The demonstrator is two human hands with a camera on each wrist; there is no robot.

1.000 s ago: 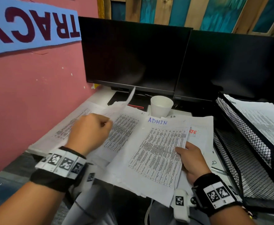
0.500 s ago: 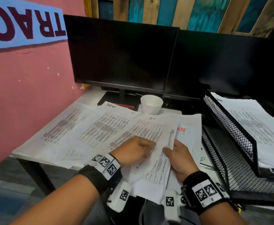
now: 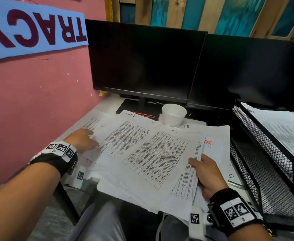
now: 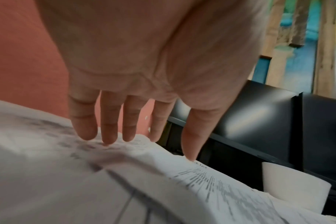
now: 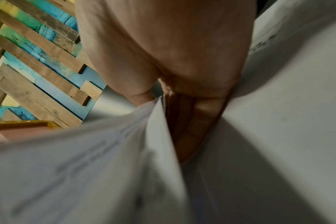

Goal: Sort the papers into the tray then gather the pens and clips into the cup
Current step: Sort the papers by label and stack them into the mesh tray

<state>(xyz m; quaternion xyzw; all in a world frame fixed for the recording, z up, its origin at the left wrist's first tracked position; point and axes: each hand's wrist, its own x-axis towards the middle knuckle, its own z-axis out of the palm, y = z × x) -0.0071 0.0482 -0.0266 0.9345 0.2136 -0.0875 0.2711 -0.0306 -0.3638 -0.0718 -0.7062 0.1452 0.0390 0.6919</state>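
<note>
Several printed papers [image 3: 142,150] lie fanned over the white desk, headed "Task List", "I T" and "H-R". My left hand [image 3: 83,140] lies on the leftmost sheets with straight fingers; in the left wrist view those fingertips [image 4: 107,137] touch the paper [image 4: 86,189]. My right hand [image 3: 207,173] pinches the right edge of a thin stack of sheets [image 3: 188,180], thumb on top, fingers [image 5: 190,128] tucked under the sheets [image 5: 86,174]. A white cup [image 3: 174,114] stands empty behind the papers. The black mesh tray [image 3: 268,153] at the right holds papers [image 3: 282,129] in its upper tier.
Two dark monitors [image 3: 142,63] stand along the back of the desk, one stand right behind the cup. A pink wall [image 3: 38,101] closes the left side. A metal pen [image 3: 236,184] lies partly hidden between the papers and the tray.
My left hand has swung from the middle sheets out to the far-left papers and flattened. The right hand keeps its pinch on the stack's right edge. The head view has shifted.
</note>
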